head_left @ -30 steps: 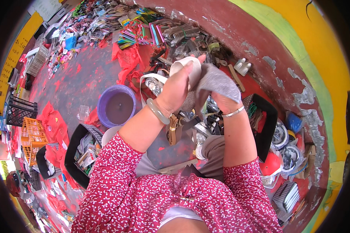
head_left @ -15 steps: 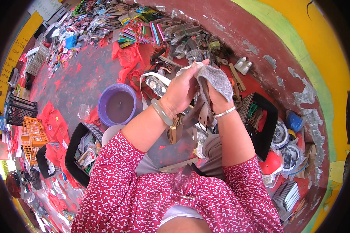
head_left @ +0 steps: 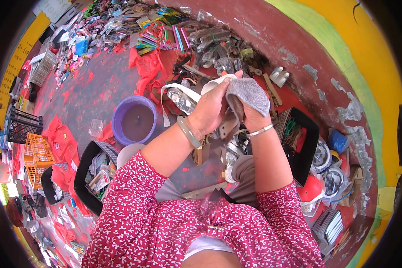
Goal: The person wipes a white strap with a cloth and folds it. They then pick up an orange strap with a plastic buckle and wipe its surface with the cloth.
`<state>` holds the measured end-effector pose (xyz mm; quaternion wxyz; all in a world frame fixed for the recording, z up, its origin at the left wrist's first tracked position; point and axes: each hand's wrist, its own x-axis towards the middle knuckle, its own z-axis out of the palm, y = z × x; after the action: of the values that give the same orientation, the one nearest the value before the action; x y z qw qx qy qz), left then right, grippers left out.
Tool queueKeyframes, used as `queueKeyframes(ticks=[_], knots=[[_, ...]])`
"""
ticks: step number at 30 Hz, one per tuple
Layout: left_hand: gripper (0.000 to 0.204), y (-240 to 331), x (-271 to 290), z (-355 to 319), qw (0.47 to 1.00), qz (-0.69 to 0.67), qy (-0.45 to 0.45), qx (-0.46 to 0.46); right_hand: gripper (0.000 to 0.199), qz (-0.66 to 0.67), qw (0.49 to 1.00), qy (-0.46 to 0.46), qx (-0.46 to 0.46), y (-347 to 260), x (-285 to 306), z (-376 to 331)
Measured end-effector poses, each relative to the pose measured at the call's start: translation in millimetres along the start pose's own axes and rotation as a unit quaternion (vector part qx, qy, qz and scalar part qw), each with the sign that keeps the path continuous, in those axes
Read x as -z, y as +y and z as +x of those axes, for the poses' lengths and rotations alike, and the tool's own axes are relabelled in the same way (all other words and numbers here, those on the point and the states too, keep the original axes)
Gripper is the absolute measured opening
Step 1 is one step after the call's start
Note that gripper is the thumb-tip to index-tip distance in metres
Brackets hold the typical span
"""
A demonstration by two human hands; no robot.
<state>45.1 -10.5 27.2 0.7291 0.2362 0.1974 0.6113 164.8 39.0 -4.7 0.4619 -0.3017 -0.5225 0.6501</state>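
My left hand (head_left: pixel 212 109) is closed around a white strap (head_left: pixel 216 83) that looks like a belt, its upper part curving over the fingers. Draped over my right hand (head_left: pixel 253 117) is a grey cloth (head_left: pixel 250 94), gripped and pressed up against the left fingers. A brown strap with holes (head_left: pixel 229 128) hangs just under both hands; whether the fingers hold it too is hidden. Another white strap (head_left: pixel 185 90) loops out left of my hands, beside a clear plastic-wrapped item (head_left: pixel 181 101).
A purple bucket (head_left: pixel 115 120) of murky water stands left of my hands. Black baskets (head_left: pixel 311 154) flank me on the right and left. Bundled belts and plastic packs (head_left: pixel 210 38) are heaped ahead along the peeling red wall (head_left: pixel 294 40). An orange crate (head_left: pixel 36 152) sits far left.
The cloth in my right hand has shifted slightly and spread flatter over the fingers. More of the white strap shows above my left hand. Both forearms stay nearly in place.
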Motion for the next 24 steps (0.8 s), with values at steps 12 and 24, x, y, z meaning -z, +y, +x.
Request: queueKeyframes(ticks=[12, 24], knots=[[0.040, -4.1, 4.4, 2.1, 0.998, -0.058, 0.003, 0.004, 0.029, 0.047, 0.998, 0.051, -0.002, -16.9, -22.8, -11.0], [0.038, 57.0, 18.3, 7.7, 0.973, -0.172, 0.074, -0.136, 0.036, 0.070, 0.994, -0.023, -0.079, -8.0, 3.3, -8.9]])
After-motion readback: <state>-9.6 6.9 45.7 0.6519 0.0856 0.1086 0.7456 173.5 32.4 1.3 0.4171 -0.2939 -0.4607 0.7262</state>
